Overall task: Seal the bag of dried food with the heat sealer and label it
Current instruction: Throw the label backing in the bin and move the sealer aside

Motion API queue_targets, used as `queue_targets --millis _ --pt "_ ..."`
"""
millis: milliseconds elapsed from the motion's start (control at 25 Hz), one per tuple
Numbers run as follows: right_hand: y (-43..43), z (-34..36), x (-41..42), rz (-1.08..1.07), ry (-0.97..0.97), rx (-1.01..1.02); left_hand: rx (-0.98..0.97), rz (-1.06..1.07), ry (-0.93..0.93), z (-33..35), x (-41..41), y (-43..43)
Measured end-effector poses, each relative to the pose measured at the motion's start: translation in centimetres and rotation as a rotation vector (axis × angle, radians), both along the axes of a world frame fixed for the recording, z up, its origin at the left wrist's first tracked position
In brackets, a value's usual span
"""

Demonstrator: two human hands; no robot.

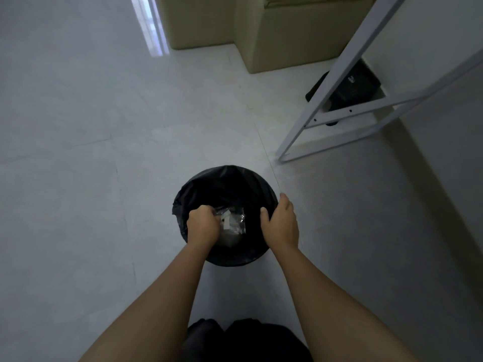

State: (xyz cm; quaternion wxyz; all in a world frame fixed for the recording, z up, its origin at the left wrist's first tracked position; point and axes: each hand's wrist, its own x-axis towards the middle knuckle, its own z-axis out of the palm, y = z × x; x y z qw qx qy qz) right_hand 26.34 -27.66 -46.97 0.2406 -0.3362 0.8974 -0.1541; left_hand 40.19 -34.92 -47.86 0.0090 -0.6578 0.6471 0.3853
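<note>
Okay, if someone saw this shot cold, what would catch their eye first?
First, the round bin with a black liner on the pale floor at the centre, with both bare arms reaching to it. The left hand is closed on crinkled clear plastic inside it, while the right hand grips the rim. Next, the white metal frame leaning at upper right.

Dim bluish light, window glare streak on floor, wide-angle distortion

Two hands, left and right; one bin lined in black; one clear plastic bag inside it; two cardboard boxes; one white metal frame.
</note>
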Motion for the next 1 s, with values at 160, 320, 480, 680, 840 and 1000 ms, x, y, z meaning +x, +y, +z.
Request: queue_targets --millis 160,320,480,680,840,1000 --pt "-1.0 13.0 1.8 0.03 0.019 -0.08 -0.068 -0.054 0.118 13.2 0.3 0.0" --pt "-0.7 27.6 2.7 0.006 0.006 -0.22 -0.259 0.03 0.274 29.3 0.1 0.1" --pt "1.3 40.3 2.3 -0.101 0.007 -0.421 -0.342 0.101 0.48 42.4 -1.9 3.1" --pt "7.9 49.8 -3.5 -0.326 0.165 -0.559 -0.454 -0.111 0.673 52.9 -9.0 7.2" --pt "17.8 53.8 -9.9 -0.565 0.349 -0.581 -0.449 -0.423 0.729 56.8 -17.5 13.1" --pt "30.3 54.9 -14.0 -0.832 0.453 -0.556 -0.4 -0.738 0.808 58.7 -25.3 22.9"
